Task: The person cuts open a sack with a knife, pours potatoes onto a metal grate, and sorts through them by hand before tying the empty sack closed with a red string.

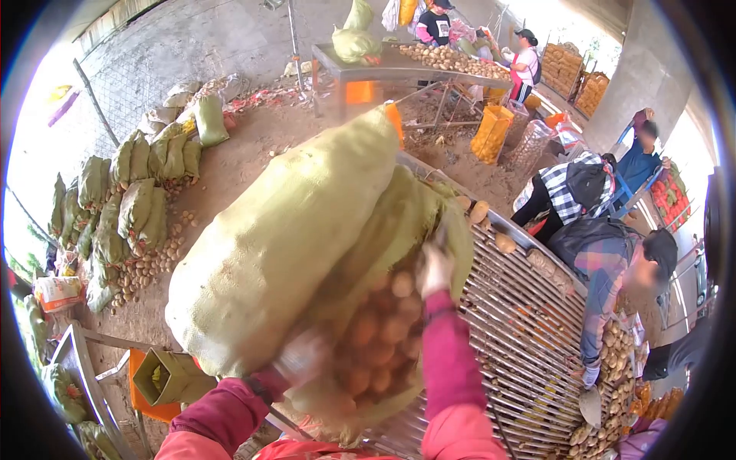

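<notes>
A green woven sack [406, 222] gapes open in front of me on a slatted metal rack, with brown potatoes [383, 330] in its mouth, blurred by motion. My right hand [435, 268] is at the sack's far-right rim, fingers closed on the fabric. Low on the near left side, my left hand [303, 357] is smeared by motion beside the potatoes and below a second, full pale-green sack [276, 245]. That full sack lies tilted against the open one, bulging toward the left.
Slatted metal rack [521, 322] extends right, where a person in a plaid sleeve [602, 307] handles a scoop [590, 406] among potatoes. Full sacks [138, 207] stand on the left ground. A metal table [337, 65] at the back bears more potatoes; people stand behind it.
</notes>
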